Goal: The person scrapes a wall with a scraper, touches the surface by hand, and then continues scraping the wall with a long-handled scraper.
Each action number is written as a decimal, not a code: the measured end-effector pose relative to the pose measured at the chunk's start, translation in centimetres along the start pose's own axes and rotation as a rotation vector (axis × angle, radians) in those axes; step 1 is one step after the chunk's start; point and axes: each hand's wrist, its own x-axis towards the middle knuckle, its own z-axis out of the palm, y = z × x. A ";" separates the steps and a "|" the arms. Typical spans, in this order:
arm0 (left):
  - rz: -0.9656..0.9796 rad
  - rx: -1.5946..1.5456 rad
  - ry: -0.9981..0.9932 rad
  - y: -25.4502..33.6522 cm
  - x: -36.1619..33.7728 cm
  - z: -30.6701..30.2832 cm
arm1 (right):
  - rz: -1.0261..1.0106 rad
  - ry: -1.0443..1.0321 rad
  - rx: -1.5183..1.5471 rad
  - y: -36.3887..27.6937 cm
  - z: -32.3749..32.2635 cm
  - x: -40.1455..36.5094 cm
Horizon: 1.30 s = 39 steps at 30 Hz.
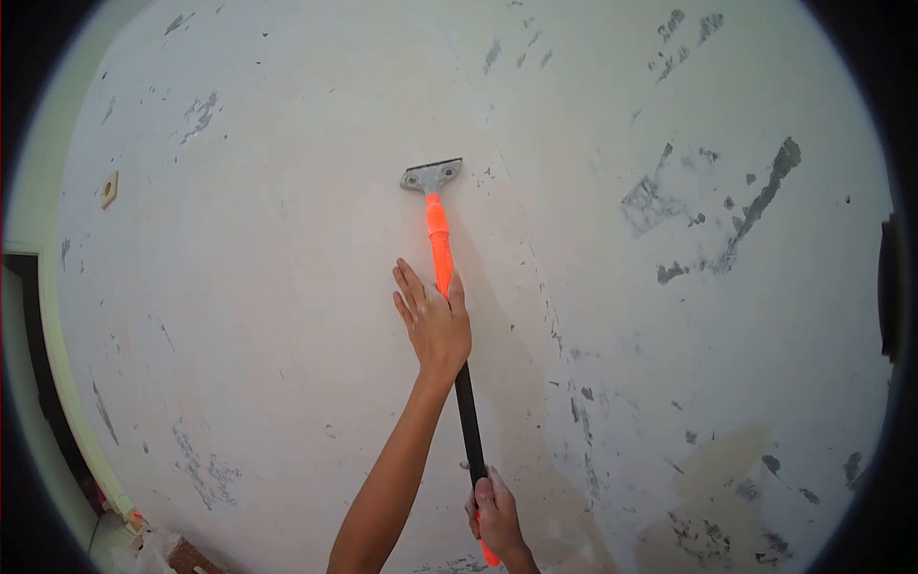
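Observation:
A long-handled scraper [468, 411] with a grey metal head, orange grips and a black shaft leans up along the wall [316, 249]. Its blade end lies at or close to the plaster; exact contact is hard to tell. My right hand [494, 514] is wrapped around the lower end of the shaft, just above the orange butt. Higher up, my left hand [437, 325] lies over the shaft near the upper orange grip, fingers stretched out and thumb along the right side. Whitish dust marks the fingers of both hands.
Dark bare patches [765, 203] show where the wall's coating is gone, mostly on the right. A socket plate [110, 189] sits at left, above a doorway frame [59, 373]. Bags or debris [172, 553] lie at the bottom left. A dark object [889, 287] borders the right edge.

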 end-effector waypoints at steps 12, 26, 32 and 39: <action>0.021 0.008 0.025 -0.3 0.9 0.9 | 0.009 0.041 0.047 -0.6 -0.3 -0.3; 0.064 0.023 0.022 0.7 2.8 2.7 | 0.006 0.088 0.044 -2.8 -0.1 1.3; 0.107 0.052 0.045 1.2 1.6 2.0 | 0.005 0.100 0.042 -2.1 -0.2 -0.2; 0.101 0.059 0.048 2.1 5.1 2.9 | -0.044 0.127 -0.019 -4.0 0.2 3.7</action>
